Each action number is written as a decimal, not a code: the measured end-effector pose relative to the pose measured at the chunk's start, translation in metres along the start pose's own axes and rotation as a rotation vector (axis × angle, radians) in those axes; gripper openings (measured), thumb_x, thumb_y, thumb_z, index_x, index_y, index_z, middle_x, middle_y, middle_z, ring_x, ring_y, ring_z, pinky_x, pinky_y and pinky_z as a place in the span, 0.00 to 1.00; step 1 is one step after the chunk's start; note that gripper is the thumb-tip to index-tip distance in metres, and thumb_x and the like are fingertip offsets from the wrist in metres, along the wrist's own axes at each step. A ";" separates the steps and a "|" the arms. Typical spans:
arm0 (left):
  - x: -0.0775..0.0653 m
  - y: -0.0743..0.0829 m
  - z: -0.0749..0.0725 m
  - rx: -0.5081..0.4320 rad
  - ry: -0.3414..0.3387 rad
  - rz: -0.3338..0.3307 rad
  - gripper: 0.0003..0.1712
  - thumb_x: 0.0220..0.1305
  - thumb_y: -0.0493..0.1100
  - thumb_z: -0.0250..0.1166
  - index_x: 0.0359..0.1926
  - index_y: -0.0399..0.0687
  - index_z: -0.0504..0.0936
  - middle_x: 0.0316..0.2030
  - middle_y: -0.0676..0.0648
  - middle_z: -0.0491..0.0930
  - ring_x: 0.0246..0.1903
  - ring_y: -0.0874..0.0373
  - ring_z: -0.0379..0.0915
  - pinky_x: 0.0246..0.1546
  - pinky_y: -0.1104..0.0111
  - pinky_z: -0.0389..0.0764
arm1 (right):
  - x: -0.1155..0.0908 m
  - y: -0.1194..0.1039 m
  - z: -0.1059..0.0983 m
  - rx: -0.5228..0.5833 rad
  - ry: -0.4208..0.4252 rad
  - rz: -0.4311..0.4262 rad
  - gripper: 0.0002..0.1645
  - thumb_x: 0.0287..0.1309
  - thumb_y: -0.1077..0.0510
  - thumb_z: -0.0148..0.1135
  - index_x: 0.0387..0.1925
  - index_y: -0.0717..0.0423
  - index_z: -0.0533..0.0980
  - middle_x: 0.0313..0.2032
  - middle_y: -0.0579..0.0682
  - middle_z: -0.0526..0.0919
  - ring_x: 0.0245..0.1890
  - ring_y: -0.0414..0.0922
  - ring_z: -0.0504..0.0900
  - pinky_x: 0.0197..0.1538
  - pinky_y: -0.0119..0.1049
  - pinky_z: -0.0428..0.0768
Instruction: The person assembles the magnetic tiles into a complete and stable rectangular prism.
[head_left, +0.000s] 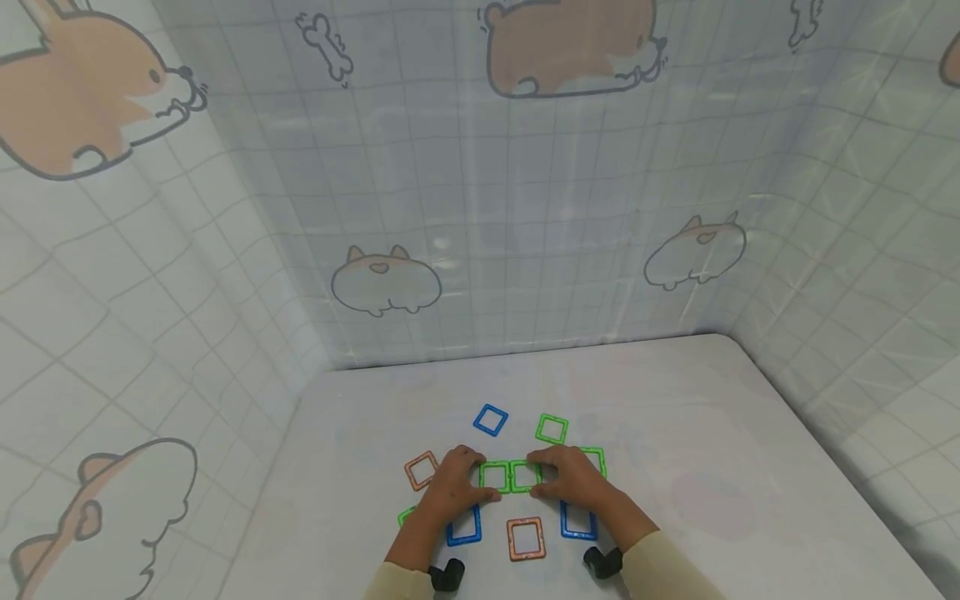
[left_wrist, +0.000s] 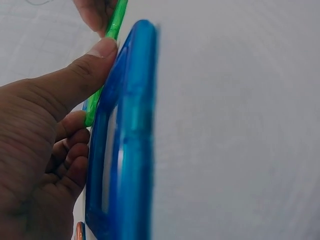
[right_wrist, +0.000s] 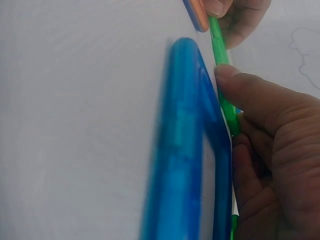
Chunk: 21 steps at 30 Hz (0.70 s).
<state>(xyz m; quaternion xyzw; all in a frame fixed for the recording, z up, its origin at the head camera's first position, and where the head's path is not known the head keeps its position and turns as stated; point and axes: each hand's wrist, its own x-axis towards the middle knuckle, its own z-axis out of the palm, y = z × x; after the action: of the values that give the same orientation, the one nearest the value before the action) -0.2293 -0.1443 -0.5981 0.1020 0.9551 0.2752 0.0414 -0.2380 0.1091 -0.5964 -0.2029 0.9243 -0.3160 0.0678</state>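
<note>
Two green square magnetic tile frames lie flat, side by side with edges meeting, mid-table. My left hand [head_left: 452, 490] pinches the left green tile [head_left: 495, 463] at its outer side, thumb at the near corner and fingers at the far one. On the opposite side, my right hand [head_left: 576, 481] grips the right green tile [head_left: 522, 491] the same way. In the left wrist view, thumb and fingertips press along a green edge [left_wrist: 116, 22]. A blue square tile [head_left: 465, 540] lies beneath my left wrist, another blue tile [head_left: 579, 535] beneath the right.
On the white table [head_left: 675, 433], an orange tile [head_left: 527, 557] lies in front. Farther back are a blue tile [head_left: 481, 415] and a green tile [head_left: 552, 417]. Another orange tile [head_left: 409, 477] and a green one [head_left: 602, 463] are partly covered by my hands. Patterned curtains [head_left: 480, 208] surround the table.
</note>
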 end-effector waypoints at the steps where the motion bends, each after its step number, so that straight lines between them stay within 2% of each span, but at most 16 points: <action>1: 0.000 0.001 0.000 -0.004 -0.003 0.005 0.39 0.44 0.64 0.79 0.54 0.48 0.82 0.51 0.49 0.78 0.52 0.53 0.73 0.57 0.53 0.77 | 0.000 0.000 0.000 -0.002 0.002 0.003 0.33 0.47 0.44 0.78 0.57 0.42 0.81 0.55 0.40 0.84 0.60 0.47 0.79 0.63 0.51 0.77; 13: -0.003 0.005 -0.006 -0.005 -0.042 -0.018 0.42 0.49 0.62 0.77 0.61 0.46 0.79 0.53 0.47 0.76 0.51 0.54 0.72 0.57 0.53 0.78 | -0.002 -0.003 -0.002 -0.007 -0.006 0.006 0.32 0.49 0.43 0.77 0.58 0.42 0.81 0.56 0.39 0.83 0.60 0.47 0.78 0.63 0.51 0.77; 16: -0.005 0.006 -0.007 -0.008 -0.029 -0.018 0.42 0.52 0.62 0.75 0.63 0.46 0.77 0.54 0.47 0.75 0.51 0.53 0.72 0.57 0.53 0.77 | -0.003 -0.003 -0.003 -0.001 -0.010 0.007 0.33 0.50 0.43 0.76 0.59 0.43 0.80 0.57 0.39 0.83 0.62 0.47 0.77 0.63 0.51 0.76; 21: -0.010 0.005 -0.012 -0.034 0.026 -0.021 0.39 0.59 0.61 0.71 0.65 0.47 0.75 0.60 0.45 0.75 0.61 0.47 0.71 0.63 0.49 0.74 | -0.005 -0.003 -0.007 0.005 -0.007 -0.011 0.38 0.52 0.44 0.75 0.64 0.47 0.75 0.63 0.44 0.78 0.67 0.49 0.73 0.66 0.52 0.73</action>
<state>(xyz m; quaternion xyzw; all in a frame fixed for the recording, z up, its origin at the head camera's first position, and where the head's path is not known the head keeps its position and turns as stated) -0.2207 -0.1484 -0.5853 0.0874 0.9518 0.2921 0.0337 -0.2339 0.1131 -0.5887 -0.2087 0.9222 -0.3180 0.0697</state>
